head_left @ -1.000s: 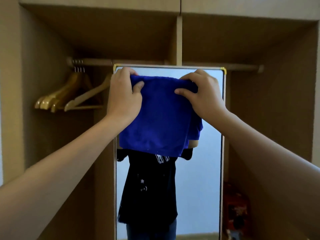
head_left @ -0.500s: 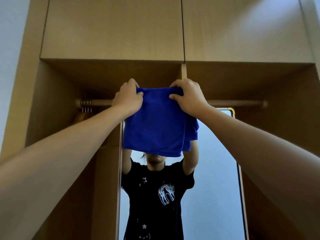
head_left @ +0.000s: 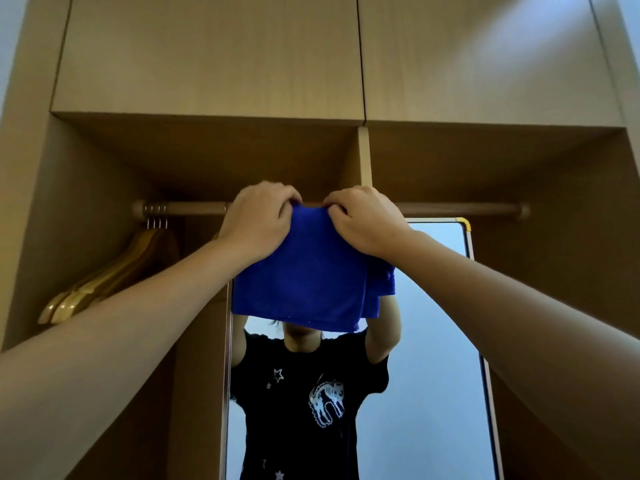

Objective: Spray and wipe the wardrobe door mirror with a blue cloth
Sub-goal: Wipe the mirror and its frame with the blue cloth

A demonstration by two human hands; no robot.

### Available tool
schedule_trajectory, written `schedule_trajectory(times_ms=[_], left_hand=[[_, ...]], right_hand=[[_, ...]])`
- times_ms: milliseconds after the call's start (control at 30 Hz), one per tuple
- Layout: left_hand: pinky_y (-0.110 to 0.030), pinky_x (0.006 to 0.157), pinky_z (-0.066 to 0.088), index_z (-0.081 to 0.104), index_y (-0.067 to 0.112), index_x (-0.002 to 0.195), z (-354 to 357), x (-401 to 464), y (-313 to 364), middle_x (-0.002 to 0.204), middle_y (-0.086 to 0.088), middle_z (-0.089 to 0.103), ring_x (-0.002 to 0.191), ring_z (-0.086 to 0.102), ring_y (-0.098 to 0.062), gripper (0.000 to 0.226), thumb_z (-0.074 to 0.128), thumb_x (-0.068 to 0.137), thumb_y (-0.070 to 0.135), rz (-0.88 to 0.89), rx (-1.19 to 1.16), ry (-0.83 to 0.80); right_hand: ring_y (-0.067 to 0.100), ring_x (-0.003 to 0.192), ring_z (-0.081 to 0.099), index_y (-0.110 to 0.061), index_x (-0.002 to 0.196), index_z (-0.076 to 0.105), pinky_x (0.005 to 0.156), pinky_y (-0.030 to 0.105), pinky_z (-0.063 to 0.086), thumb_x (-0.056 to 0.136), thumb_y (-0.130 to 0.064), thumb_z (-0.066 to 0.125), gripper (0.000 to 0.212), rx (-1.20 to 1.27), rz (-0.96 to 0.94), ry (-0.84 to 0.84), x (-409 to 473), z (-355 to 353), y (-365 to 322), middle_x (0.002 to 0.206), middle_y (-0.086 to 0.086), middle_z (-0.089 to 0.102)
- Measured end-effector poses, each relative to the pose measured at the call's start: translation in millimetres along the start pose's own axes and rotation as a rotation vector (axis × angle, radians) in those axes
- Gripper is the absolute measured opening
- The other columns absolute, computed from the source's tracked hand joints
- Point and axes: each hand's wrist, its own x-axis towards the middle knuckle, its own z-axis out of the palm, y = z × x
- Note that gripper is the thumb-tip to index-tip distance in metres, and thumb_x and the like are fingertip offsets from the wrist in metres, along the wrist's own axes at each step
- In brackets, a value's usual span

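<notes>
A blue cloth (head_left: 311,271) hangs folded in front of the top of the tall mirror (head_left: 436,341), level with the wooden clothes rail. My left hand (head_left: 258,221) grips its upper left edge and my right hand (head_left: 363,220) grips its upper right edge, fingers curled over the cloth. The two hands are close together at the top. The mirror's upper left corner is hidden behind the cloth. The mirror reflects a person in a black printed T-shirt with arms raised. No spray bottle is in view.
The mirror stands inside an open wooden wardrobe. A clothes rail (head_left: 457,209) runs across behind my hands. Several wooden hangers (head_left: 110,275) hang at the rail's left end. Closed upper cabinet doors (head_left: 214,53) sit above.
My view has tilted upward. Both hands have lifted the cloth from the mirror's top edge to rail height and moved closer together.
</notes>
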Motion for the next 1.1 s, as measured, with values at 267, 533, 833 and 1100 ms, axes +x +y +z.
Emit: schedule_trajectory(times_ms=[267, 533, 833, 1100], left_hand=[[-0.036, 0.087, 0.042, 0.066, 0.012, 0.108, 18, -14, 6, 0.096, -0.003, 0.070, 0.087, 0.062, -0.018, 0.042, 0.033, 0.098, 0.037, 0.129, 0.103, 0.072], [-0.041, 0.095, 0.042, 0.068, 0.007, 0.102, 39, -14, 35, 0.094, -0.010, 0.071, 0.088, 0.064, -0.026, 0.034, 0.042, 0.096, 0.027, 0.165, 0.170, 0.191], [-0.044, 0.099, 0.041, 0.067, 0.005, 0.107, 60, -12, 56, 0.100, -0.013, 0.071, 0.093, 0.065, -0.029, 0.035, 0.042, 0.098, 0.027, 0.171, 0.216, 0.286], [-0.043, 0.099, 0.040, 0.068, 0.008, 0.105, 95, 11, 111, 0.100, -0.010, 0.070, 0.096, 0.063, -0.027, 0.033, 0.042, 0.098, 0.027, 0.208, 0.202, 0.268]], right_hand=[[0.018, 0.107, 0.055, -0.016, 0.121, 0.063, 0.097, 0.034, 0.038, 0.100, -0.048, 0.042, 0.043, -0.110, -0.084, 0.215, -19, 24, 6, 0.111, 0.000, 0.065], [0.022, 0.108, 0.058, -0.012, 0.118, 0.066, 0.095, 0.036, 0.041, 0.098, -0.040, 0.051, 0.038, -0.099, -0.095, 0.343, -36, 22, 32, 0.111, 0.004, 0.068], [0.020, 0.102, 0.061, -0.012, 0.113, 0.067, 0.091, 0.034, 0.044, 0.097, -0.038, 0.053, 0.033, -0.085, -0.149, 0.467, -43, 26, 62, 0.106, 0.003, 0.069], [0.018, 0.105, 0.061, -0.012, 0.114, 0.066, 0.093, 0.033, 0.044, 0.099, -0.040, 0.050, 0.036, -0.111, -0.088, 0.456, -69, 3, 122, 0.108, 0.002, 0.070]])
